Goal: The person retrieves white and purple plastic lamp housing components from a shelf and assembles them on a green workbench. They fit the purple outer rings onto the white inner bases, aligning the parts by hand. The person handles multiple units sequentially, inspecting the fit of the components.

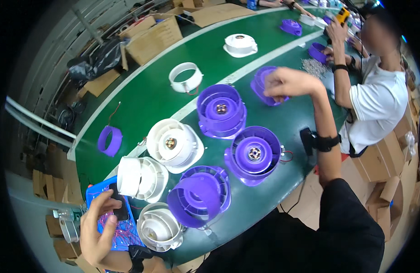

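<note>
Wires (128, 236) (tangled, reddish) lie in blue tray (97, 188) beside left hand (97, 227).

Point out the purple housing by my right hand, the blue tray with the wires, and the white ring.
Purple housing (257, 86) by your right hand (292, 83): head view, exposed left side.
Blue tray (100, 187): head view, upper rim.
White ring (187, 85): head view, near outer wall.
</note>
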Demonstrator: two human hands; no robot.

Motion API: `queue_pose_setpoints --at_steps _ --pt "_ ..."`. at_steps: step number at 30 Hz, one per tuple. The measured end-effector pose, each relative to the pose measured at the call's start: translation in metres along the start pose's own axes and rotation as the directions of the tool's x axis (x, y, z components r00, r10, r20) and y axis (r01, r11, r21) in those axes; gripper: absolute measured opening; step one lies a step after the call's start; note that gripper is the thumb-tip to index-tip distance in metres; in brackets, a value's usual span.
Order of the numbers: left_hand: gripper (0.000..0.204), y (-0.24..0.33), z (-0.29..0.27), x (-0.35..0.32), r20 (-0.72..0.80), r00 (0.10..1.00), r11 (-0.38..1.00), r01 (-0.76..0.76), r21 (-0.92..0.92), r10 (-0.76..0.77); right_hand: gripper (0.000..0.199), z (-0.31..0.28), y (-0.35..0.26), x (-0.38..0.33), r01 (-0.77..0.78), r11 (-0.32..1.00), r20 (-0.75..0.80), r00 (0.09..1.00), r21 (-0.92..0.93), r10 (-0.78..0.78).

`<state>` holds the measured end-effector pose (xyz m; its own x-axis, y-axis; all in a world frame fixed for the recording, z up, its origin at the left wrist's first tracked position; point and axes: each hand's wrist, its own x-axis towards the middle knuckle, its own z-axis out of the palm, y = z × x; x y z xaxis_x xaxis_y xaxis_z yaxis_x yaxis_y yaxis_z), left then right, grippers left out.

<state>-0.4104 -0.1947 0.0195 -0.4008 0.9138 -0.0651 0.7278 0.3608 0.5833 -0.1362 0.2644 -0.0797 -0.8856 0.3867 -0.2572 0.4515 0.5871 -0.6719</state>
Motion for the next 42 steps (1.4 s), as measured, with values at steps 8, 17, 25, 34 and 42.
queue_pose_setpoints --at_steps 8,17,25,34,42 --pt "0.049 -0.037 -0.008 -0.028 -0.262 0.96 0.995 0.092 -0.034 -0.098 0.047 0.078 0.05 0.002 -0.32 0.832 -0.471 0.879 -0.453 0.082" --pt "0.046 -0.052 -0.012 -0.034 -0.231 0.967 0.991 -0.119 -0.055 0.103 0.045 0.012 0.019 0.016 -0.248 0.965 -0.471 0.864 -0.086 0.18" --pt "0.047 -0.055 -0.011 -0.036 -0.289 0.954 0.996 -0.086 -0.01 0.08 0.043 0.004 -0.195 0.081 0.272 0.861 -0.207 0.898 -0.429 -0.387" --pt "0.047 -0.053 -0.018 -0.056 -0.358 0.929 0.992 -0.118 -0.036 0.097 0.038 0.123 -0.275 0.264 0.33 0.74 0.2 0.944 -0.586 -0.263" --pt "0.045 -0.061 -0.014 -0.059 -0.422 0.902 0.993 -0.114 -0.036 0.089 0.026 0.224 -0.252 0.346 0.412 0.373 0.233 0.868 -0.831 -0.439"
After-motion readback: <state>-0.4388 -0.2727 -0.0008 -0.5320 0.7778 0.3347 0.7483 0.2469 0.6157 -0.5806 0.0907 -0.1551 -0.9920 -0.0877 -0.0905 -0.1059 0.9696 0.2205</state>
